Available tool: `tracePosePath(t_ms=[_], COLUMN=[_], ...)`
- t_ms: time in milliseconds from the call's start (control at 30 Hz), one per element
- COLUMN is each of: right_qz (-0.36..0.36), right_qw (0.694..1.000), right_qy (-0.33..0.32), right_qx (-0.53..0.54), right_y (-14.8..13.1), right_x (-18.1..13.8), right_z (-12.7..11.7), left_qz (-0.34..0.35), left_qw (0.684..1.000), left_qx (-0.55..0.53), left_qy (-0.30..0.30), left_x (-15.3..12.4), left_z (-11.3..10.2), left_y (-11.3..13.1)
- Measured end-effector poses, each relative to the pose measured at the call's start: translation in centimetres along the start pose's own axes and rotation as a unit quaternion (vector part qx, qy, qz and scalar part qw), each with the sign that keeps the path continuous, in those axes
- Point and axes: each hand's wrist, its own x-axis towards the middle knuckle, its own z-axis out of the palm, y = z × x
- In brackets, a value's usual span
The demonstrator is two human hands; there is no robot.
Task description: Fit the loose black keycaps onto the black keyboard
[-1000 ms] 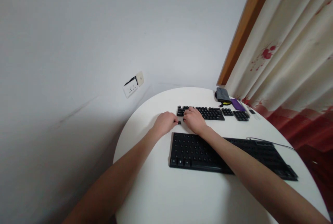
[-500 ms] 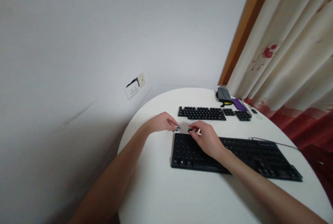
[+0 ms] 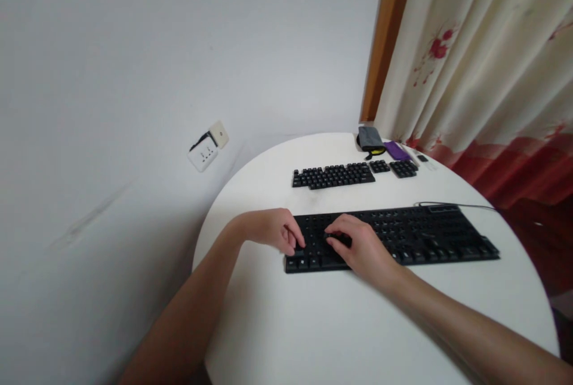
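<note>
A black keyboard [image 3: 430, 234] lies across the white round table, many of its key positions bare at the left side. My left hand [image 3: 278, 231] is over its left end, fingers bent and pinched down on a wide black keycap [image 3: 299, 251] just above the bottom row. My right hand [image 3: 358, 246] is above the keyboard to the right of it, thumb and forefinger closed on a small black keycap [image 3: 328, 234] that is partly hidden by the fingers.
Behind the keyboard, loose black keycaps [image 3: 338, 176] are laid out in rows, with smaller groups [image 3: 403, 168] to the right. A grey pouch [image 3: 370, 138] and a purple cloth [image 3: 396, 151] lie at the back. A cable [image 3: 456, 203] runs rightward. The wall [image 3: 134, 74] borders the left.
Both hands have come down from behind the keyboard's upper left edge onto its left part, each carrying a keycap. The left one now rests at the keyboard. The view has shifted slightly.
</note>
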Motion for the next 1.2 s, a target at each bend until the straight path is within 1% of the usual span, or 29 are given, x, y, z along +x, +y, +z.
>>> tracePosePath(t_ms=[233,400,633,733,867,1033,1200], right_qz=[-0.002,-0.004,-0.009,-0.007,-0.005,-0.007,-0.003], right_qw=[1.000,1.000,1.000,1.000,1.000,1.000,0.999], right_qy=[-0.006,-0.010,-0.012,-0.014,-0.017,-0.019,-0.014], right_qx=[0.021,0.026,0.028,0.027,0.025,0.023,0.030], right_y=[-0.1,0.0,-0.4,-0.4,-0.3,-0.2,-0.6], right_x=[-0.5,-0.5,-0.5,-0.5,-0.5,-0.6,-0.8], right_z=[0.0,0.2,0.1,0.2,0.3,0.4,0.5], left_qz=[0.041,0.053,0.035,0.048,0.069,0.042,0.024], left_qw=[0.999,0.998,0.998,0.998,0.996,0.997,0.991], left_qx=[0.024,0.039,0.040,0.025,0.046,0.041,0.102], left_qy=[0.005,0.019,0.020,0.019,0.029,0.045,0.088], left_x=[0.1,0.3,0.4,0.5,0.8,0.9,0.6], left_z=[-0.2,0.2,0.5,0.4,0.2,0.3,0.2], left_y=[-0.1,0.1,0.6,0.5,0.4,0.3,0.4])
